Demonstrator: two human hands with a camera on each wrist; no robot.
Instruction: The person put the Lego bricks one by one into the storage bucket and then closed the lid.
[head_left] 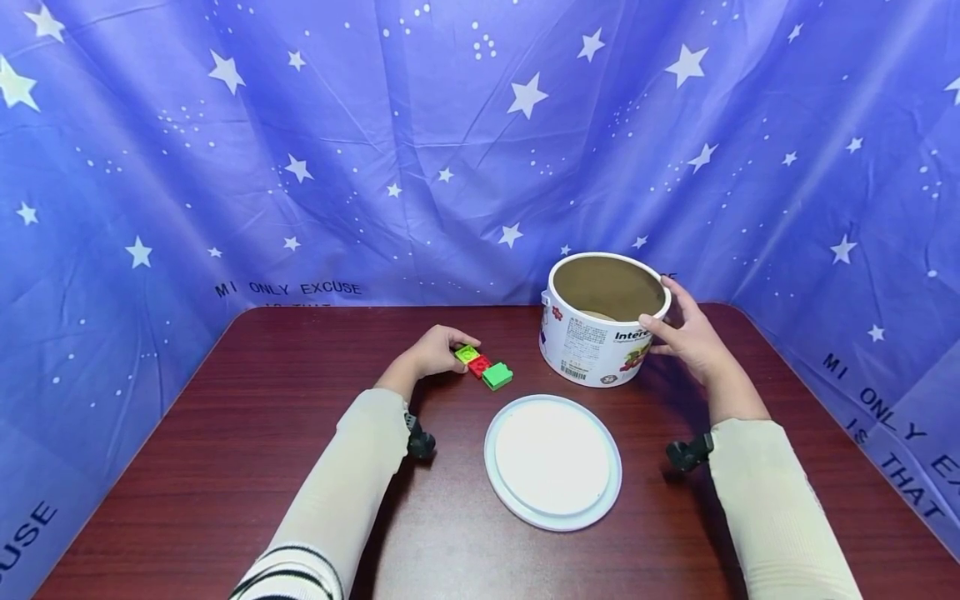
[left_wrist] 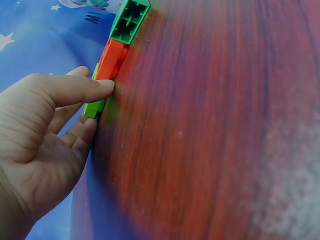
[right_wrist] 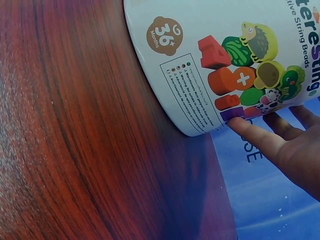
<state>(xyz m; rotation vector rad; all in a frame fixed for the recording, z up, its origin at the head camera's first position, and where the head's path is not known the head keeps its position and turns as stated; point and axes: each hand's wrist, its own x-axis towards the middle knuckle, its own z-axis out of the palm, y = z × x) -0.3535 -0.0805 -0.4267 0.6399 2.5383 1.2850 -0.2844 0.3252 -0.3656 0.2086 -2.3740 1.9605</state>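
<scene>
On reddish wood-grained tabletop: yellow-green studded plastic block, red block, green block, touching in line
Left hand: pinches yellow-green end
Right hand: fingers spread against round glossy white tub

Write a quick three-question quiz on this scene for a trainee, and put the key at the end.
1. Fill in the blank: in the short row of blocks, the ___ one sits between the yellow-green block and the green block.

2. Multiple choice: what does the right hand touch?
A) The yellow-green block
B) The tub
C) The green block

3. True or false: the white lid lies on the table, off the tub.

Key
1. Red
2. B
3. True
</scene>
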